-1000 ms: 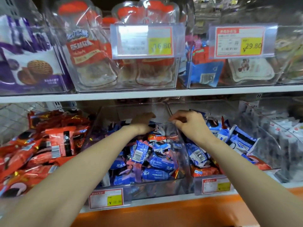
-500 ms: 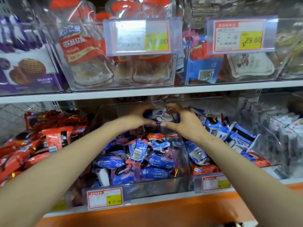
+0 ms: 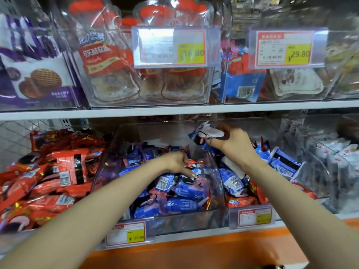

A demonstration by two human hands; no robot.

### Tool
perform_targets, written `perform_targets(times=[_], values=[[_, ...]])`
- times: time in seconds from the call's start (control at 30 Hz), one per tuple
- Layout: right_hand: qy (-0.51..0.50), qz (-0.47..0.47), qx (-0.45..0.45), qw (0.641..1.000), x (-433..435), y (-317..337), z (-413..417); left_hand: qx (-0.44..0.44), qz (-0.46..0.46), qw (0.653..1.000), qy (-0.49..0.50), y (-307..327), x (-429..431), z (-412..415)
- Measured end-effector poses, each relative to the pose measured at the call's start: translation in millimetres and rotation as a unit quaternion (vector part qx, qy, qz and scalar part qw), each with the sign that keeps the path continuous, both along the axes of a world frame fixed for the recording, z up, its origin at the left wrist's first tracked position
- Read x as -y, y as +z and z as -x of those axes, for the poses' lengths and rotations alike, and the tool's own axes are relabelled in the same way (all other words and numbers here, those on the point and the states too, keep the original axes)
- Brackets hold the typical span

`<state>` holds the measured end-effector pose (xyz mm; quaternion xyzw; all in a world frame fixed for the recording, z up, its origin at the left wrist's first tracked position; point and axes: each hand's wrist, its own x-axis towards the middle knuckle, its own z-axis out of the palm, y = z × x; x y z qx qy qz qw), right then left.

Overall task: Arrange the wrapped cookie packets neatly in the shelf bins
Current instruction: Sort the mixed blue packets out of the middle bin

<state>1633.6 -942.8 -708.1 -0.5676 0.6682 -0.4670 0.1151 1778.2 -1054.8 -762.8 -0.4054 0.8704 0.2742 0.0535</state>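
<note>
- Your right hand (image 3: 231, 144) is raised at centre right of the frame, with its fingers curled tight around a blue-and-white cookie packet (image 3: 206, 133).
- That packet is held in the air above the clear wall between the middle bin (image 3: 174, 220) and the bin just right of it (image 3: 318, 183). It touches neither pile.
- Your left hand (image 3: 174, 162) is low inside the middle bin at the centre of the frame, with its fingertips down on the heap of blue packets (image 3: 180, 191).
- The end of a red-orange packet (image 3: 194, 162) shows between your left thumb and fingers. Whether you actually grip it or only touch it, I cannot tell.
- The blue packets in the middle bin lie jumbled, facing different ways, some with barcodes up.
- The bin to the right holds more blue-and-white packets (image 3: 285, 164), also in a loose heap, with a few red ones low at its front.
- At the left of the frame is a sprawling pile of red packets (image 3: 58, 171).
- At the far right, a further clear bin holds pale grey-white packets (image 3: 340, 162).
- Price tags (image 3: 128, 233) are clipped to the fronts of the lower bins, above an orange strip (image 3: 194, 249) along the bottom of the frame.
- A white shelf board (image 3: 174, 110) crosses the frame above your hands.
- On that board stand purple cookie boxes (image 3: 35, 74) at the upper left and clear bags with red print (image 3: 108, 61) in a bin at the upper centre.
- A label reading 16.80 (image 3: 171, 47) hangs at the upper centre, and one reading 29.80 (image 3: 285, 48) at the upper right.
</note>
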Motion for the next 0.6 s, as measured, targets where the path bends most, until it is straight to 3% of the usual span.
perform_targets(times=[0.1,0.23,0.3,0.4,0.5,0.6], values=[[0.008,0.002,0.024,1.0,0,1,1,-0.03,-0.032,0.999,0.015,2,3,2],[-0.001,0.01,0.097,0.995,-2,4,10,-0.075,0.056,0.994,0.056,3,0,-6],[-0.021,0.009,0.132,0.991,-4,5,18,-0.17,0.051,0.978,0.11,13,-5,-12],[-0.062,-0.002,0.128,0.99,-10,6,38,-0.343,-0.005,0.925,0.165,32,-13,-12],[-0.11,0.003,0.086,0.99,-23,9,58,-0.433,-0.002,0.892,0.127,44,-20,5],[-0.134,0.0,0.066,0.989,-39,12,72,-0.445,0.031,0.893,0.062,53,-33,34]])
